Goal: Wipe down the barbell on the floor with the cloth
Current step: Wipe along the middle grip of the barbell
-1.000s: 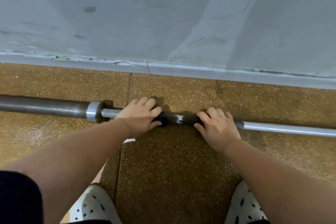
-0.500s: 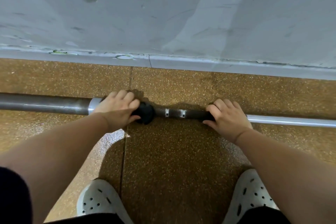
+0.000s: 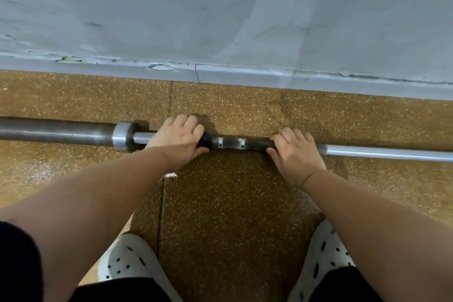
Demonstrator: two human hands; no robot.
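Observation:
A long steel barbell (image 3: 231, 142) lies on the floor, parallel to the wall, with its thick sleeve (image 3: 56, 131) and collar (image 3: 121, 137) at the left. My left hand (image 3: 177, 141) grips a dark cloth (image 3: 204, 142) wrapped around the shaft just right of the collar; only a small bunch of cloth shows past my fingers. My right hand (image 3: 295, 152) grips the bare shaft further right, fingers curled over it. A dark stretch of shaft with two pale rings shows between my hands.
A grey wall with a low skirting (image 3: 245, 73) runs close behind the bar. The floor (image 3: 232, 203) is speckled brown tile. My two white perforated shoes (image 3: 127, 260) (image 3: 326, 252) stand below my arms.
My left hand slid the cloth left up to the collar, then back right along the shaft. My right hand has stayed in about the same place on the bar.

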